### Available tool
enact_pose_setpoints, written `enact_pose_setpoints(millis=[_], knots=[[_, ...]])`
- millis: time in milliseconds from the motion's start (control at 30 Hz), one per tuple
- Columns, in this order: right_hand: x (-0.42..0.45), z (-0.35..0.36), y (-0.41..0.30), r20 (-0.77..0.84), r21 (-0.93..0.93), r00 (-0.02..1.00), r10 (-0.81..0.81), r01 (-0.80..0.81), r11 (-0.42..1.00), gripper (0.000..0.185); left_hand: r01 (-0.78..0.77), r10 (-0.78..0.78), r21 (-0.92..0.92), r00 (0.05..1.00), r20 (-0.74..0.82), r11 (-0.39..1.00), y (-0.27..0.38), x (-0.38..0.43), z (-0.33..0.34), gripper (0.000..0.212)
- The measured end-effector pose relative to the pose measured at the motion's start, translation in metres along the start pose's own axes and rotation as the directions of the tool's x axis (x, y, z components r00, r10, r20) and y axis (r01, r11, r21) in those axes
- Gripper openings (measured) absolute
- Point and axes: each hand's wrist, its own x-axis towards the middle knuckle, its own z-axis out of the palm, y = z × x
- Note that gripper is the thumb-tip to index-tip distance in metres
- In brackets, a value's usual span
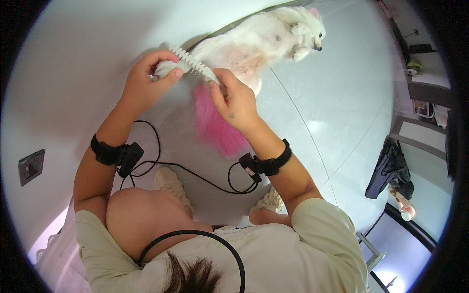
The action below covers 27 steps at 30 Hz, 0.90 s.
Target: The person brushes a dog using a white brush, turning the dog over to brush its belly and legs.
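A white dog (253, 44) lies belly up on the floor at the top, its head towards the upper right. Its pink-dyed tail (218, 124) spreads below my hands. My left hand (150, 77) holds one of the dog's hind paws (166, 69) between thumb and fingers. My right hand (234, 99) grips the handle of a light-coloured toothed comb or brush (190, 62), whose toothed part lies across the leg beside the paw. The far side of the held leg is hidden behind the comb.
A pale wall (73, 73) with a socket plate (31, 167) runs along the left. Black cables (183, 167) trail from my wrist straps over the tiled floor (293, 121), near my shoes (172, 186). A dark garment (392, 168) hangs at the right.
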Motion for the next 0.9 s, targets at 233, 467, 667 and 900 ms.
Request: enact_pose_setpoints(millis=[233,467,667,900], knots=[[-0.005,0.039,0.049,-0.179,0.121,0.976,0.127,-0.106,0.987,0.029,0.13,-0.135,-0.144,0.991,-0.025,0.981,0.001,0.0,-0.002,0.022],[0.004,0.045,0.054,-0.341,0.416,0.913,0.222,-0.065,0.907,0.031,0.217,-0.224,-0.122,0.974,-0.044,0.968,0.0,-0.006,-0.001,0.027],[0.005,0.073,0.025,0.059,0.879,0.805,0.59,-0.322,0.351,0.024,0.277,-0.29,-0.181,0.956,-0.047,0.944,-0.005,-0.005,-0.002,0.027],[-0.005,0.079,0.019,-0.246,0.793,0.876,0.414,-0.064,0.606,0.026,0.204,-0.214,-0.169,0.976,-0.044,0.964,0.001,-0.012,-0.001,0.022]])
